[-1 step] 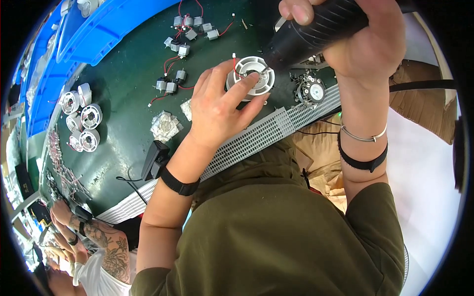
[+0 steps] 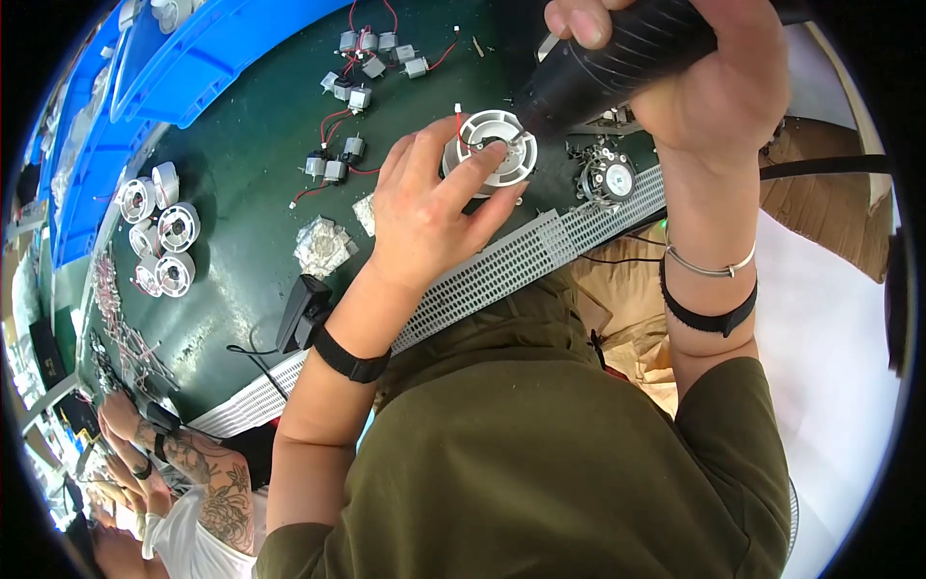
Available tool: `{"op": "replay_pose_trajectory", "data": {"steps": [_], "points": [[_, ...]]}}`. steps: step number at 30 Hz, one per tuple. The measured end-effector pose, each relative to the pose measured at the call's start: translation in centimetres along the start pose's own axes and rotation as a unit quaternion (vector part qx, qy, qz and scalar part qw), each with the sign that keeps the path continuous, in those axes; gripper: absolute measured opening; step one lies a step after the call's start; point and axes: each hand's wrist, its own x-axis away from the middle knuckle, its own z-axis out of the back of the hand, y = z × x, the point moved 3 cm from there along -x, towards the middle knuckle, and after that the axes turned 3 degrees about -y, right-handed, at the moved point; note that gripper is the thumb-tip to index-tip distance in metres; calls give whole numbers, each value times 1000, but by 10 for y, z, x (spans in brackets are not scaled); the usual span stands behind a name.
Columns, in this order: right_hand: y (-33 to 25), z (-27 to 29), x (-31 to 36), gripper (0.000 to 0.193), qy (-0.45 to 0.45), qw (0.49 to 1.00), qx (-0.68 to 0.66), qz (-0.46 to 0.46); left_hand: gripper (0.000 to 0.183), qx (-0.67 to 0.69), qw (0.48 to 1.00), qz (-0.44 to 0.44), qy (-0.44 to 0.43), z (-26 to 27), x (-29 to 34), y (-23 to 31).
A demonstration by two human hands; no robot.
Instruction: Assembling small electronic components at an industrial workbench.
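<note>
My left hand (image 2: 424, 198) grips a round white plastic housing (image 2: 526, 166) against the green table, fingers around its rim and one finger pressing near its middle. A red wire with a small white plug (image 2: 457, 108) rises from the housing. In my right hand (image 2: 719, 101) is a thick black electric screwdriver (image 2: 617, 66), held tilted with its nose over the housing's right side. A thin metal bit seems to reach down into the housing. What lies under my left finger is hidden.
Small grey motors (image 2: 372, 68) with red wires lie beyond my left hand. Several white housings (image 2: 177, 228) stand left. Blue bins (image 2: 193, 72), a crumpled silvery packet (image 2: 323, 246), a round metal-and-black part (image 2: 606, 177) and a perforated white strip (image 2: 482, 280) surround the work. Another person's arm (image 2: 198, 454) is lower left.
</note>
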Motion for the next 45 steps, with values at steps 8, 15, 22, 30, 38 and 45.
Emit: {"op": "replay_pose_trajectory", "data": {"steps": [8,15,22,30,38,45], "points": [[2,0,-1,47,3,1000,18,-3,37,0,1000,6,-8,0,1,0],[-3,-11,3,44,27,990,134,-28,37,1,1000,11,-3,-1,1,1],[10,-5,1,34,2,991,131,24,36,0,1000,5,7,-4,2,-1],[12,-3,2,38,63,993,101,7,37,-4,1000,5,-2,2,1,2],[-9,5,1,30,-33,999,-19,-11,34,-15,999,18,40,19,-3,0],[-9,22,-19,24,33,986,154,58,43,-282,928,243,-3,175,20,-130]]}}
